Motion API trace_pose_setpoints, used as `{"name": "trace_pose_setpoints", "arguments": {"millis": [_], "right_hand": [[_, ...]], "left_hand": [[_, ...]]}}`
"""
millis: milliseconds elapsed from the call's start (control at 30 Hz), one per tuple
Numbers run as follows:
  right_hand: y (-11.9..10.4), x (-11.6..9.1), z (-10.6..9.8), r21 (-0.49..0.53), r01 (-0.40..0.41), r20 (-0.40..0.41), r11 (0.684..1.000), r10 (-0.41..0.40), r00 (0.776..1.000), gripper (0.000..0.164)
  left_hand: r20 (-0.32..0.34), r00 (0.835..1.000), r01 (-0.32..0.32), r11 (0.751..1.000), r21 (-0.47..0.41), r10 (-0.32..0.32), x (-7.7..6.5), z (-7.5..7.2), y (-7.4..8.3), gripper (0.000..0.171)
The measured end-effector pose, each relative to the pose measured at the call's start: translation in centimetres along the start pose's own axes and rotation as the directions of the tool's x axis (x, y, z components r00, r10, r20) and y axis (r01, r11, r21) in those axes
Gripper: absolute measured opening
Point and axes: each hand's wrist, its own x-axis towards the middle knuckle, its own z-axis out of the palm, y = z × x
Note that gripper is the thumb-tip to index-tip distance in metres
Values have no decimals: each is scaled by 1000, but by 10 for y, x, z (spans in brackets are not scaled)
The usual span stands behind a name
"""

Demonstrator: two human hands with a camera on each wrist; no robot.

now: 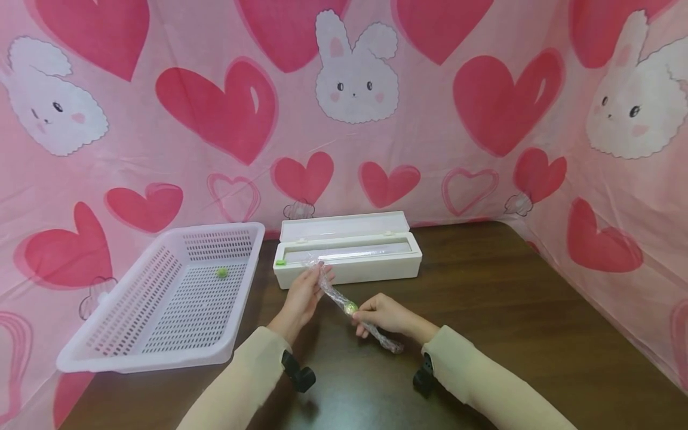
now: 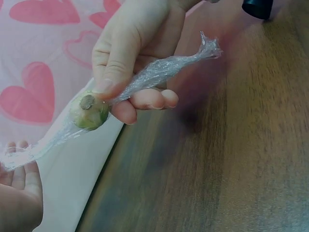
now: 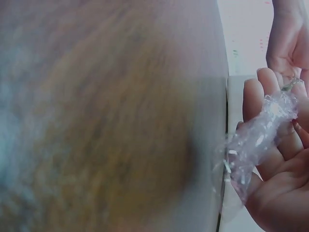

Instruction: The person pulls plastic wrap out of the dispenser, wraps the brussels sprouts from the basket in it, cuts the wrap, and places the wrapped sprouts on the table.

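A small round green piece of produce [image 2: 89,115] with a brown stem end sits inside a long twisted strip of clear plastic wrap [image 2: 164,72]. My right hand [image 1: 384,313] pinches the wrap beside it, thumb on top. One tail of the wrap runs out past that hand toward the table's front, loosely bunched in the right wrist view. Stretching the other way, the strip reaches my left hand [image 1: 303,294], where it lies across fairly straight fingers in the left wrist view. The left thumb is hard to make out there. Behind the left hand stands a white wrap dispenser [image 1: 349,273], its lid raised.
To the left, a white perforated basket [image 1: 233,322] holds one small green ball [image 1: 222,272]. A green tab [image 1: 280,263] marks the dispenser's left end. The brown wooden table [image 1: 484,310] extends right, and a pink heart-patterned cloth [image 1: 430,143] hangs behind.
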Motion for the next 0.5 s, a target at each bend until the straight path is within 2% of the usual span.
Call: {"name": "trace_pose_setpoints", "arguments": {"millis": [233,400,500], "right_hand": [[2,-1,0,19,-3,40,1000,2,999,25],[4,0,-2,55,-16,43,998,13,999,27],[4,0,-4,61,-28,40,998,25,999,27]], "left_hand": [[7,999,36,999,-37,-36,-2,-1,-1,44],[129,990,71,990,-122,-55,-1,-3,2,56],[199,977,99,989,-108,-76,-3,-5,2,66]]}}
